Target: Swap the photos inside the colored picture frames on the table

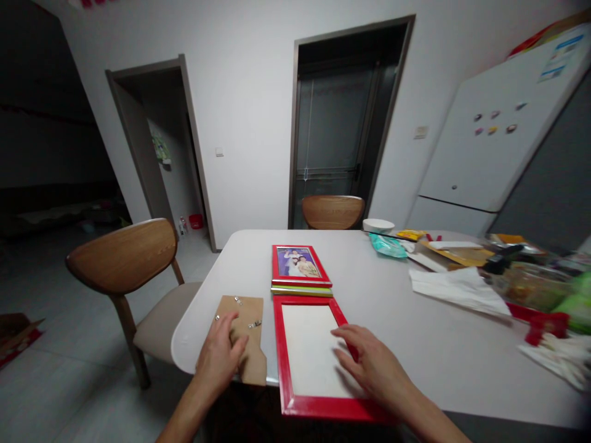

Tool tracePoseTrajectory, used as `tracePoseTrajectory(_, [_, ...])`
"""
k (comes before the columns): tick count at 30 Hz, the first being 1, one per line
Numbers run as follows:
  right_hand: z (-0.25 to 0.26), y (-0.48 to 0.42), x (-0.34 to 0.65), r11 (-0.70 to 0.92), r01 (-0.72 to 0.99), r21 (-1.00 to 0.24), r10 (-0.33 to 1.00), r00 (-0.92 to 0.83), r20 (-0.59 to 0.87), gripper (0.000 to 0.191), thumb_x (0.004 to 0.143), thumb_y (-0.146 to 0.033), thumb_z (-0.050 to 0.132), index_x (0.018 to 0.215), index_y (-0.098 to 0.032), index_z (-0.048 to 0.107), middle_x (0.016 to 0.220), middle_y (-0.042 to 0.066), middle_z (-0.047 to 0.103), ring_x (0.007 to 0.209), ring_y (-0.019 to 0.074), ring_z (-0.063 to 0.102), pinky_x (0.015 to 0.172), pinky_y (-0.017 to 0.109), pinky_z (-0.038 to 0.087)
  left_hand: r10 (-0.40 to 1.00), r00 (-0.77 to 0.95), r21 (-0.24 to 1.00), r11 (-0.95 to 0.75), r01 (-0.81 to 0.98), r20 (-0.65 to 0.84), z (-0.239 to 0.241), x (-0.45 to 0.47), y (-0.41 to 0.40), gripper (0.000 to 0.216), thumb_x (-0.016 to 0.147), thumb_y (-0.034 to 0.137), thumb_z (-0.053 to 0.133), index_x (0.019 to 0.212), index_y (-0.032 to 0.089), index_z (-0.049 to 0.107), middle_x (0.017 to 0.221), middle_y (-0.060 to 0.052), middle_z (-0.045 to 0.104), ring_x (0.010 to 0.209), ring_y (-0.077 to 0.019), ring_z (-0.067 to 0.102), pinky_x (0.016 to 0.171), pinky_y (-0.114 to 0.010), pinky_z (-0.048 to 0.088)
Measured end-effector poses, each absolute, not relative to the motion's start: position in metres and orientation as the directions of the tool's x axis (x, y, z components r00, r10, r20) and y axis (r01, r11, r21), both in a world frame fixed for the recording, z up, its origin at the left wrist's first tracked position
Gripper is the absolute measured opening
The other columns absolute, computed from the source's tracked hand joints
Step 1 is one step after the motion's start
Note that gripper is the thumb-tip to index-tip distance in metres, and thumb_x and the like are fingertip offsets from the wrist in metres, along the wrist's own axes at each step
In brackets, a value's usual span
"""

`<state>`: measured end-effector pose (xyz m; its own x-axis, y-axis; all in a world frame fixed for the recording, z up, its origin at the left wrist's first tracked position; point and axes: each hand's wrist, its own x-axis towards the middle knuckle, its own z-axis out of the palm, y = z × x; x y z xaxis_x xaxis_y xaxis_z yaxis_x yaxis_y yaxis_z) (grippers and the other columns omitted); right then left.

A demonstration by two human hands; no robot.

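My left hand is over a brown backing board with small metal clips, its fingers spread and bent. I cannot tell whether the fingertips touch the board. Beside it, a red picture frame with a plain white inside lies at the table's front edge, jutting slightly over it. My right hand is above the frame's right side, fingers apart and nothing visibly gripped. Behind lies a stack of frames, topped by a red-framed photo of people.
The white table has a cluttered right side: a turquoise packet, a white bowl, a white paper sheet and a plastic container. Wooden chairs stand at the left and at the far side.
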<state>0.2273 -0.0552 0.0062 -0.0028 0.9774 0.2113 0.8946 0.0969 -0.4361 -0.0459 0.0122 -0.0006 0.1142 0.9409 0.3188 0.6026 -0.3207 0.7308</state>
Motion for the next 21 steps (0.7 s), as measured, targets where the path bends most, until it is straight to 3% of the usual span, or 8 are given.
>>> tracePoseTrajectory(3, [-0.002,-0.042,0.24,-0.11,0.926,-0.36,0.966,0.185,0.181,0.042,0.07,-0.029,0.044,0.108,-0.014,0.052,0.099,0.012,0.058,0.09,0.0237,0.053,0.077,0.035,0.041,0.874,0.373,0.686,-0.479,0.548,0.312,0.0,-0.008,-0.018,0.041,0.068,0.019,0.05,0.11,0.017,0.049,0.116,-0.008,0.051,0.11,-0.0206,0.042,0.095,-0.035,0.031])
tracePoseTrajectory(5, [-0.007,-0.035,0.246,-0.144,0.923,-0.356,0.966,0.208,0.15,0.046,0.069,-0.027,0.043,0.112,-0.012,0.049,0.096,0.013,0.059,0.087,0.0239,0.055,0.074,0.034,0.041,0.835,0.48,0.668,-0.522,0.531,0.27,-0.003,0.012,-0.031,0.044,0.067,0.019,0.053,0.11,0.016,0.049,0.119,-0.01,0.049,0.111,-0.0226,0.042,0.095,-0.036,0.032])
tracePoseTrajectory(9, [-0.007,-0.031,0.25,-0.185,0.841,-0.508,0.952,0.282,0.121,0.051,0.064,-0.019,0.042,0.114,-0.008,0.045,0.089,0.013,0.062,0.081,0.0222,0.057,0.072,0.032,0.041,0.818,0.532,0.624,-0.536,0.569,0.218,-0.009,0.03,-0.034,0.048,0.063,0.015,0.054,0.11,0.01,0.051,0.122,-0.015,0.046,0.113,-0.0259,0.04,0.096,-0.039,0.03])
tracePoseTrajectory(12, [0.004,-0.038,0.247,-0.247,0.469,-0.848,0.944,0.314,-0.101,0.053,0.066,-0.023,0.042,0.117,-0.008,0.039,0.075,0.009,0.065,0.061,0.019,0.06,0.059,0.03,0.044,0.843,0.508,0.676,-0.48,0.559,0.179,-0.002,0.032,-0.029,0.052,0.065,0.022,0.057,0.114,0.009,0.047,0.122,-0.016,0.046,0.111,-0.0274,0.041,0.095,-0.04,0.031])
tracePoseTrajectory(14, [0.015,-0.045,0.241,-0.205,0.145,-0.968,0.96,0.22,-0.171,0.051,0.069,-0.028,0.039,0.118,-0.013,0.037,0.075,0.007,0.065,0.057,0.0178,0.06,0.054,0.029,0.045,0.854,0.503,0.739,-0.424,0.523,0.134,0.006,0.035,-0.028,0.064,0.063,0.032,0.062,0.12,0.012,0.042,0.123,-0.016,0.045,0.111,-0.0288,0.041,0.094,-0.042,0.033])
tracePoseTrajectory(16, [0.026,-0.051,0.233,-0.147,-0.02,-0.989,0.975,0.164,-0.148,0.048,0.069,-0.031,0.04,0.116,-0.017,0.04,0.076,0.005,0.066,0.056,0.0169,0.06,0.053,0.029,0.046,0.839,0.532,0.771,-0.412,0.485,0.113,0.012,0.043,-0.032,0.081,0.056,0.041,0.067,0.125,0.014,0.034,0.129,-0.015,0.037,0.116,-0.0303,0.036,0.095,-0.043,0.031])
tracePoseTrajectory(18, [0.035,-0.055,0.225,-0.107,-0.066,-0.992,0.98,0.164,-0.117,0.046,0.068,-0.032,0.043,0.113,-0.02,0.043,0.074,0.003,0.065,0.054,0.0156,0.059,0.052,0.028,0.047,0.807,0.575,0.754,-0.461,0.469,0.136,0.016,0.053,-0.038,0.092,0.049,0.043,0.071,0.127,0.014,0.03,0.135,-0.015,0.026,0.121,-0.0319,0.026,0.097,-0.045,0.026])
tracePoseTrajectory(21, [0.044,-0.057,0.217,-0.084,-0.119,-0.989,0.987,0.128,-0.099,0.046,0.067,-0.031,0.047,0.111,-0.021,0.044,0.07,0.001,0.064,0.05,0.0133,0.057,0.051,0.026,0.046,0.742,0.612,0.665,-0.605,0.438,0.273,0.02,0.064,-0.047,0.081,0.054,0.036,0.069,0.124,0.013,0.035,0.134,-0.015,0.028,0.12,-0.0316,0.027,0.098,-0.045,0.025])
